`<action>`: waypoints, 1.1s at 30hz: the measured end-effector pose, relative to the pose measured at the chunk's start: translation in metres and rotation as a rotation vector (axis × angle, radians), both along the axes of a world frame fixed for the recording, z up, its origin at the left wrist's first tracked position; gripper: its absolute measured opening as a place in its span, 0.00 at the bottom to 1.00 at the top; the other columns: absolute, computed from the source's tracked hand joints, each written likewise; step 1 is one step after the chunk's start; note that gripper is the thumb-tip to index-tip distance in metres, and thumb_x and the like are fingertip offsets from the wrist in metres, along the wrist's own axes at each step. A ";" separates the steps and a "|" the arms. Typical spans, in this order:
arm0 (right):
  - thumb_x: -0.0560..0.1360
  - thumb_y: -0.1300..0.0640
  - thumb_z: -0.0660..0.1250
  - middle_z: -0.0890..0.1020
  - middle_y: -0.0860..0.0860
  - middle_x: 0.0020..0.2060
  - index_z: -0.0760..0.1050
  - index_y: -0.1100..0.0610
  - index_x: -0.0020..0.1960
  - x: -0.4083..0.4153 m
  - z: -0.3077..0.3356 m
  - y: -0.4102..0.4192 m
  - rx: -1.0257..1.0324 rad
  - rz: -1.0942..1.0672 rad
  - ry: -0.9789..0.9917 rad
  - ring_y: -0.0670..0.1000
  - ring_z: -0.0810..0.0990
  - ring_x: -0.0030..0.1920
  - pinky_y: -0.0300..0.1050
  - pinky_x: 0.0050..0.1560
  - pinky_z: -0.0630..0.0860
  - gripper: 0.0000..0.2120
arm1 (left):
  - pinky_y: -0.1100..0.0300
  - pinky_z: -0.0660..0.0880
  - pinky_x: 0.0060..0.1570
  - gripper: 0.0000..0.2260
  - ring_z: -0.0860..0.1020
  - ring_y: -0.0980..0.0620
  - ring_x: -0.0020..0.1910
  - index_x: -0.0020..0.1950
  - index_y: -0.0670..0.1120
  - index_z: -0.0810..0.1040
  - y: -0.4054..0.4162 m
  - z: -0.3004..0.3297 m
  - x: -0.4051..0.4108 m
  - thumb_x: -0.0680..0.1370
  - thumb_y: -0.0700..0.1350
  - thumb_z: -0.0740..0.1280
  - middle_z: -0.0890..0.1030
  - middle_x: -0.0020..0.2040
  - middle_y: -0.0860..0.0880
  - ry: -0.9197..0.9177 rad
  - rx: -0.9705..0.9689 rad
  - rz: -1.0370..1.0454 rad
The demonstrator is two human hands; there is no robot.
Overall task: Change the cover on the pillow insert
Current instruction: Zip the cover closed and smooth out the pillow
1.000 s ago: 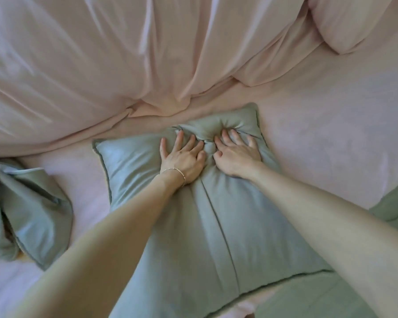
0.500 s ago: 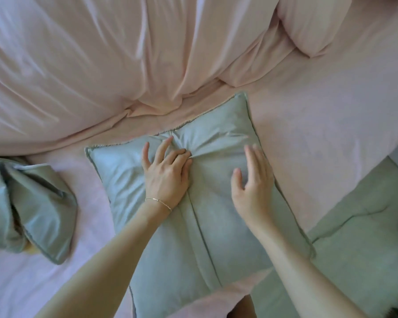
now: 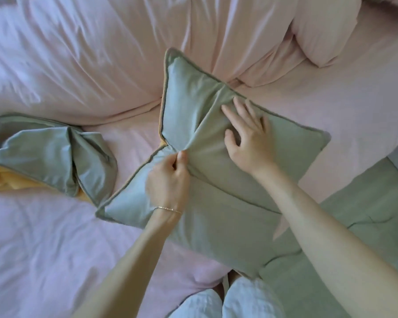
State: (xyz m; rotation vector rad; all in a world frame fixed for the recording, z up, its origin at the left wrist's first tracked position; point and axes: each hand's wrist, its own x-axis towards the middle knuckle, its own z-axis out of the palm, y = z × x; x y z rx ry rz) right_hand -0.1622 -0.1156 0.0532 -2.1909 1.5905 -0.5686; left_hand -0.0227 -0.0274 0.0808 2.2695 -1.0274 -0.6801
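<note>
A sage-green covered pillow [image 3: 228, 207] lies on the pink bed with its back flap seam up, turned diagonally. My left hand [image 3: 170, 177] pinches a fold of the green cover at the pillow's left edge, where the fabric bunches. My right hand [image 3: 248, 131] rests flat on the upper middle of the pillow, fingers spread and straight, pressing the cover. A second green cover [image 3: 53, 152], crumpled and showing a yellow lining, lies at the left on the sheet, apart from both hands.
A rumpled pink duvet [image 3: 90, 60] fills the far side and a pink pillow [image 3: 326, 31] sits at the top right. A green rug [image 3: 365, 214] lies on the floor at the right. My legs in white trousers [image 3: 234, 299] show at the bottom.
The pillow has turned and shifted right and up. My left hand went from lying flat to pinching the cover's left edge. My right hand now presses flat on the pillow's upper middle.
</note>
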 end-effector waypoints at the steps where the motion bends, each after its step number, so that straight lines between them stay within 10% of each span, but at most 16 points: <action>1: 0.75 0.52 0.54 0.59 0.51 0.74 0.63 0.49 0.72 0.008 -0.001 -0.003 0.061 0.094 0.070 0.51 0.53 0.75 0.61 0.71 0.47 0.25 | 0.54 0.56 0.33 0.22 0.71 0.40 0.36 0.26 0.46 0.60 0.010 -0.004 0.006 0.79 0.49 0.59 0.66 0.26 0.47 -0.005 0.069 -0.053; 7: 0.80 0.48 0.49 0.43 0.51 0.76 0.45 0.49 0.76 0.017 -0.057 0.055 0.393 0.456 0.467 0.50 0.40 0.75 0.62 0.70 0.38 0.27 | 0.58 0.67 0.40 0.16 0.77 0.41 0.50 0.43 0.43 0.77 0.049 -0.041 0.028 0.80 0.50 0.54 0.80 0.49 0.42 -0.261 0.685 -0.488; 10: 0.75 0.51 0.51 0.63 0.59 0.72 0.65 0.59 0.71 0.000 -0.063 0.055 0.234 0.253 0.211 0.59 0.60 0.72 0.62 0.68 0.54 0.27 | 0.54 0.70 0.41 0.14 0.78 0.39 0.45 0.45 0.42 0.80 0.033 -0.052 0.032 0.77 0.46 0.56 0.80 0.44 0.42 -0.364 0.256 -0.361; 13: 0.76 0.52 0.51 0.58 0.60 0.73 0.61 0.63 0.72 -0.024 -0.062 0.027 0.282 0.071 0.211 0.57 0.54 0.74 0.54 0.72 0.48 0.27 | 0.51 0.74 0.48 0.15 0.79 0.41 0.51 0.54 0.43 0.79 0.002 -0.065 0.012 0.74 0.45 0.58 0.81 0.51 0.43 -0.382 -0.059 -0.480; 17: 0.78 0.49 0.47 0.52 0.57 0.75 0.53 0.62 0.74 -0.049 -0.066 0.015 0.388 0.191 0.347 0.54 0.48 0.75 0.47 0.73 0.41 0.29 | 0.38 0.61 0.65 0.22 0.67 0.41 0.69 0.66 0.46 0.73 -0.015 -0.090 -0.015 0.76 0.53 0.54 0.73 0.67 0.45 -0.389 0.050 -0.738; 23: 0.75 0.47 0.50 0.68 0.58 0.69 0.68 0.62 0.68 -0.067 -0.084 0.050 0.334 0.409 0.503 0.56 0.64 0.70 0.50 0.70 0.51 0.28 | 0.41 0.53 0.68 0.21 0.67 0.44 0.69 0.65 0.46 0.74 0.027 -0.118 -0.017 0.76 0.53 0.56 0.73 0.67 0.46 -0.462 0.104 -0.850; 28: 0.78 0.46 0.40 0.48 0.52 0.76 0.50 0.57 0.76 -0.027 -0.122 -0.006 0.574 0.394 0.676 0.49 0.43 0.75 0.47 0.72 0.36 0.29 | 0.42 0.51 0.67 0.24 0.69 0.43 0.68 0.63 0.43 0.75 -0.035 -0.155 -0.014 0.76 0.54 0.51 0.76 0.64 0.44 -0.406 0.384 -0.912; 33: 0.79 0.49 0.43 0.47 0.50 0.76 0.48 0.56 0.76 0.008 -0.153 -0.076 0.680 0.307 0.710 0.47 0.43 0.75 0.48 0.71 0.45 0.27 | 0.46 0.36 0.69 0.30 0.45 0.52 0.76 0.75 0.52 0.54 -0.107 -0.193 0.012 0.75 0.57 0.36 0.52 0.77 0.54 -0.370 0.512 -0.912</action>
